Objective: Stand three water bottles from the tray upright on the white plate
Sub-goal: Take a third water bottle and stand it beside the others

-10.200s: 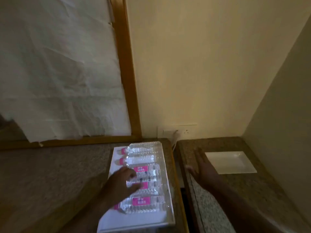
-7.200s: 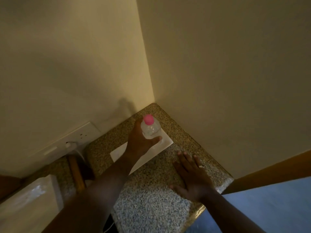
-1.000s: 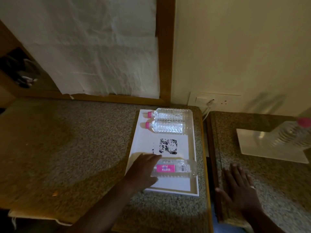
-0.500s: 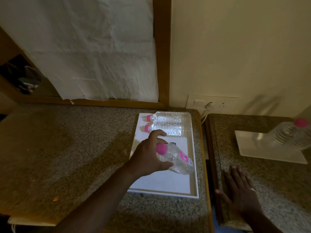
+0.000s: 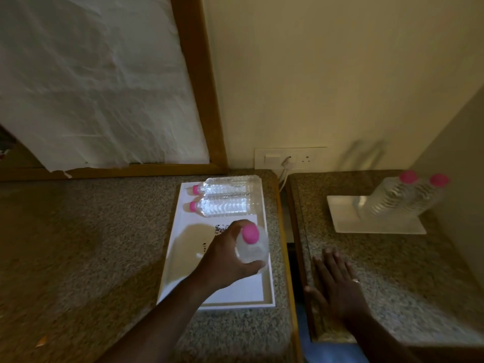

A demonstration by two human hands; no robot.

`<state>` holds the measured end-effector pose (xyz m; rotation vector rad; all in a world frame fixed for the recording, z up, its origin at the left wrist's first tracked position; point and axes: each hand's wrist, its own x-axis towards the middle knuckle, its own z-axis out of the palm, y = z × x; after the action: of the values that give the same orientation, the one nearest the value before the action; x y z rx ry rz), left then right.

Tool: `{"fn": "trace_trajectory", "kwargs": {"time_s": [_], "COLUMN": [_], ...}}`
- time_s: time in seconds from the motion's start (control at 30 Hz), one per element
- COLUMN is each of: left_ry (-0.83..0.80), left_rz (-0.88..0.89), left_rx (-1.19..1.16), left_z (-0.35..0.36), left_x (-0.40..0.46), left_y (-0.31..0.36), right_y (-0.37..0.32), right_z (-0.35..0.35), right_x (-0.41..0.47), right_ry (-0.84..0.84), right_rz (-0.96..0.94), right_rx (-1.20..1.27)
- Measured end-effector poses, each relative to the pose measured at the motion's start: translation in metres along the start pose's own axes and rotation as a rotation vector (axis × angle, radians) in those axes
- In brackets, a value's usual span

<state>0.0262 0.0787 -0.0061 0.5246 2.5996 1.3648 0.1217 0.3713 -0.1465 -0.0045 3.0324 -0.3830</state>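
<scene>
My left hand [image 5: 230, 258] grips a clear water bottle [image 5: 252, 247] with a pink cap, held upright above the white tray [image 5: 183, 271]. Two more bottles lie on their sides at the tray's far end, one [image 5: 227, 185] behind the other [image 5: 222, 206], caps pointing left. On the white plate [image 5: 348, 216] at the right stand two upright bottles, one [image 5: 392, 197] just left of the other [image 5: 427, 197]. My right hand [image 5: 337, 281] rests flat and empty on the right counter, fingers spread.
Two granite counters meet with a dark gap [image 5: 292, 258] between them. A wall socket with a plugged cable [image 5: 288, 159] sits behind the gap. A wood-framed panel covered with white paper [image 5: 104, 87] stands at the back left. A side wall borders the plate on the right.
My left hand took the near bottle off the tray, raised it and turned it from lying to upright. My right hand stayed flat on the counter.
</scene>
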Motion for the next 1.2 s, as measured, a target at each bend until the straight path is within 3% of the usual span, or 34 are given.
{"fn": "trace_trajectory", "kwargs": {"time_s": [0.27, 0.53, 0.87, 1.2], "left_ry": [-0.027, 0.010, -0.155, -0.194], "left_rz": [-0.071, -0.006, 0.139, 0.138], "left_rx": [0.085, 0.073, 0.087, 0.161], "left_z": [-0.004, 0.003, 0.144, 0.201], "left_x": [0.032, 0.077, 0.185, 0.214], "left_y": [0.013, 0.081, 0.133, 0.119], "right_y": [0.047, 0.127, 0.155, 0.157], "right_z": [0.001, -0.023, -0.023, -0.017], "right_x": [-0.020, -0.044, -0.045, -0.044], "right_ry": [-0.019, -0.008, 0.031, 0.101], "right_rz": [0.193, 0.324, 0.332, 0.315], "right_rx": [-0.012, -0.007, 0.031, 0.046]}}
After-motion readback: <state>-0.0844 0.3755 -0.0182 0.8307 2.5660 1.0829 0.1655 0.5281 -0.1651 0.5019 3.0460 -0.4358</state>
